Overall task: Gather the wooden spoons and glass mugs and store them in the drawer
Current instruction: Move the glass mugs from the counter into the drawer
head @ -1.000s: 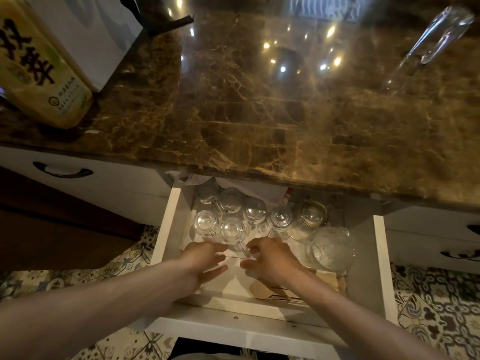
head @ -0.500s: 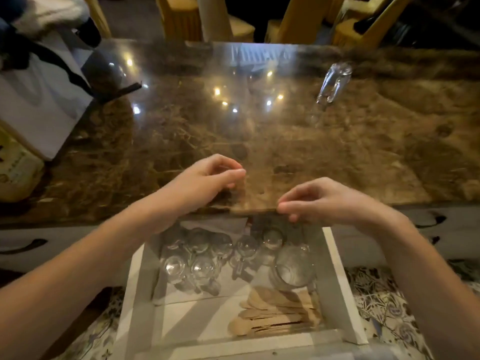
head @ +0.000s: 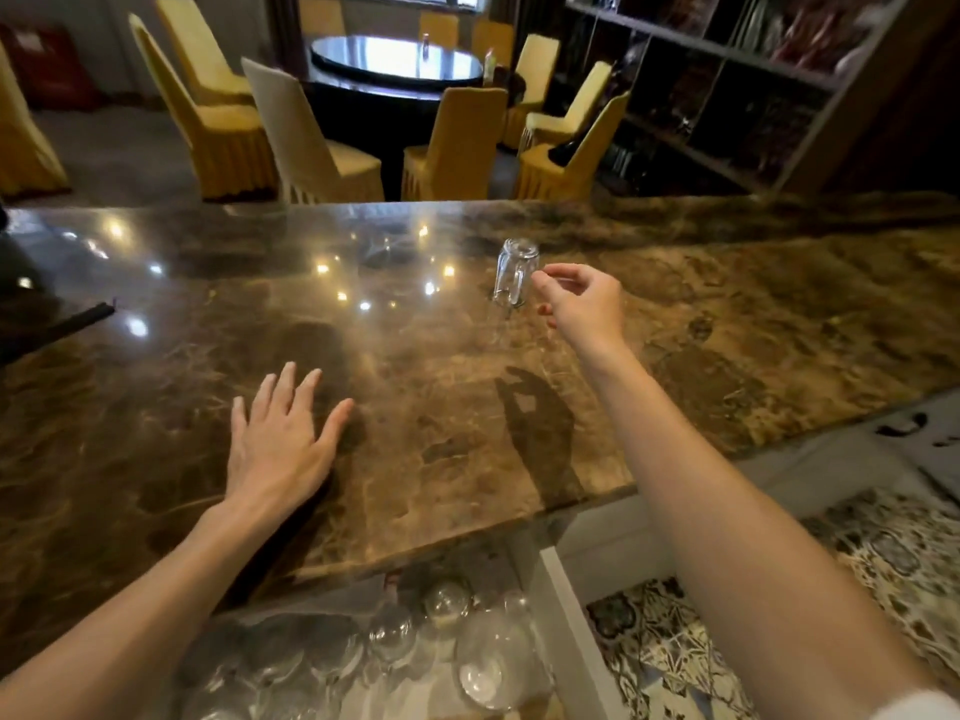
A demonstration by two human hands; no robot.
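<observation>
Both hands had left the drawer point(head: 566, 610): left hand point(head: 278, 441) lay flat and spread on the counter point(head: 441, 423), right hand point(head: 584, 301), fingers parted, reached the last glass mug point(head: 514, 272) just beyond its fingertips, needing a handle pinch next.

Two bare forearms, uncovered from wrist to elbow. Left hand point(head: 278, 449) and right hand point(head: 584, 304) without rings, watch or gloves. Edge of a white sleeve point(head: 919, 706) at the right upper arm.
</observation>
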